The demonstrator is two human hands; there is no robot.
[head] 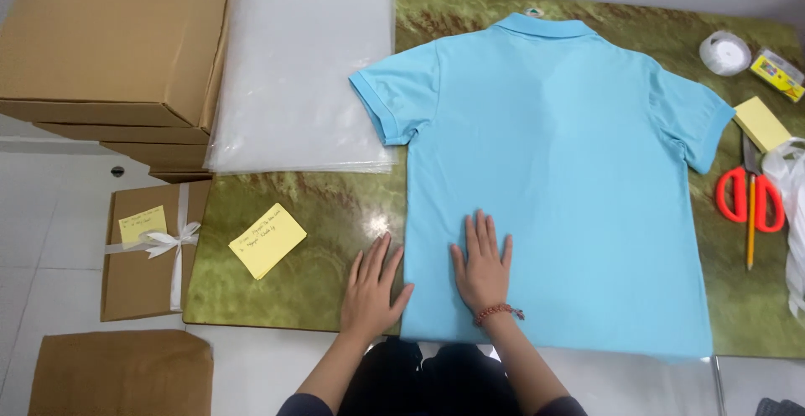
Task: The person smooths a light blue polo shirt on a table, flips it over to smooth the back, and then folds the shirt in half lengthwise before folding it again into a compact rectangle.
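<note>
The light blue polo shirt [553,181] lies spread flat on the green marbled counter [327,215], back side up, collar pointing away from the person and hem hanging just over the near edge. Both short sleeves stick out to the sides, unfolded, and the body shows no fold lines, so as far as can be judged the shirt has been laid out and smoothed but no folding has started; bagging or boxing would be wholly left.

The right hand [484,261] rests palm down on the lower left part of the shirt, fingers spread and flat, its grip open and pinching nothing; a red beaded bracelet sits at the wrist. The left hand [371,286] lies palm down on the bare counter, just beside the shirt's left edge, thumb touching or nearly touching the cloth, its grip likewise open and flat with nothing in it.

Outward to the left, a yellow sticky note [267,240] with handwriting lies on the counter, well apart from the shirt. Beyond it a stack of clear plastic bags [298,72] lies with the shirt's left sleeve overlapping its corner. Further left are stacked cardboard boxes [109,39], and below them on the floor a flat box tied with white ribbon [151,248].

To the right of the shirt are a pad of yellow notes [761,122], a roll of white ribbon [724,52], red-handled scissors [749,194] and a pencil [751,223] lying between the scissor handles.
</note>
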